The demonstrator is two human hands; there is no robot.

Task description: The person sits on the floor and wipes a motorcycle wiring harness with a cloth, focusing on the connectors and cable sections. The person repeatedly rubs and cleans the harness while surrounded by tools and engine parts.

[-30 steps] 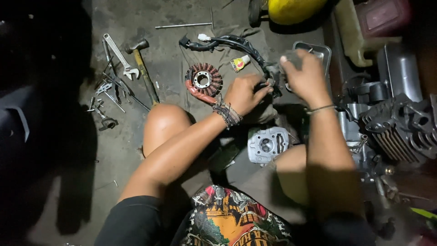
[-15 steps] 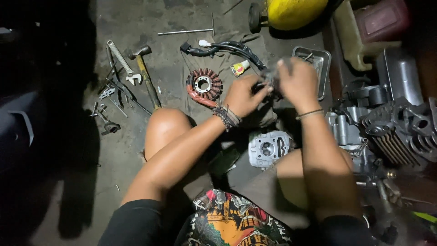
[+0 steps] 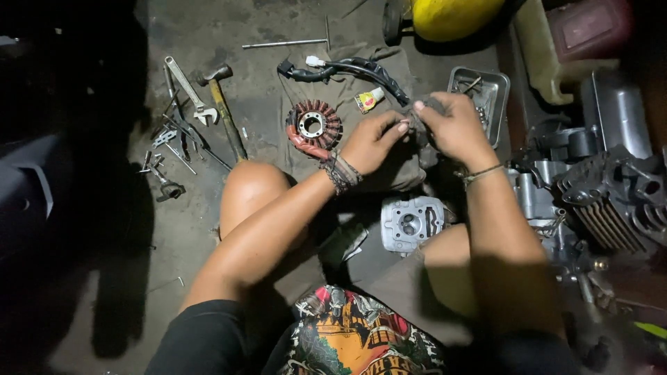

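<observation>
- A small dark part (image 3: 421, 125) is held between the two hands, above the grey cloth (image 3: 389, 173) spread on the floor toward its far edge; its exact kind cannot be told, since it is dark and largely covered.
- The left hand (image 3: 372, 142) is closed on the part from the left, with its fingers (image 3: 399, 127) pinched against the part's left side.
- The right hand (image 3: 455, 128) is wrapped over the part from the right and from above, with its fingers (image 3: 425, 105) curled round the top; both hands are thus clenched on the same thing.
- The part lies directly between the fingertips of both hands, so neither hand is nearer; the two sets of fingers are almost touching across it.
- The long axis of the part cannot be made out, as too little of it shows.
- Just to the left of the left hand, a round stator with copper-coloured windings (image 3: 314, 126) lies on the cloth, with a black cable harness (image 3: 347, 69) beyond it.
- Just beyond the right hand stands a small metal tray (image 3: 501, 87) with loose hardware.
- A grey cylinder head (image 3: 412, 222) lies on the near side of the hands, between the knees.
- A hammer (image 3: 224, 107) and a wrench (image 3: 186, 87) lie well apart, toward the floor's left edge.
</observation>
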